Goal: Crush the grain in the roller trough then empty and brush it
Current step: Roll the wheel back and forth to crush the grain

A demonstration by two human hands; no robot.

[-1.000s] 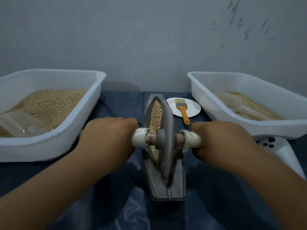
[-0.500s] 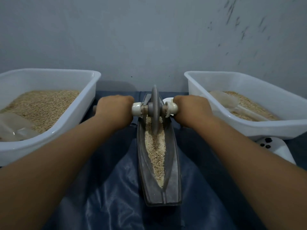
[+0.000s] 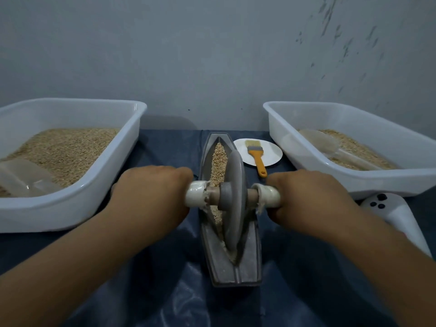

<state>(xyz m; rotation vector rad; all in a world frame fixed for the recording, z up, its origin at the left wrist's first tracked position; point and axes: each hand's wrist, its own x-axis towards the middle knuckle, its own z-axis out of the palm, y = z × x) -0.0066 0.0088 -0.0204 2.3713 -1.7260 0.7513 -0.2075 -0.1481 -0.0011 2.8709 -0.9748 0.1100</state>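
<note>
both hands on roller axle, wheel at near half of trough

trough [image 3: 232, 267] lies centre of blue sheet [image 3: 165, 291] btwn 2 tubs, long axis running away from person, far tip twd wall. wheel [image 3: 233, 201] upright, axle crosswise. left hand [image 3: 151, 197] & right hand [image 3: 311, 199] each curl round a white handle end; fingers hidden underneath. grain [image 3: 218, 159] shows on far side, near part hidden by wheel.

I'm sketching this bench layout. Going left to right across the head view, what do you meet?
Left tub of grain → left hand → roller trough → right hand → right tub.
</note>
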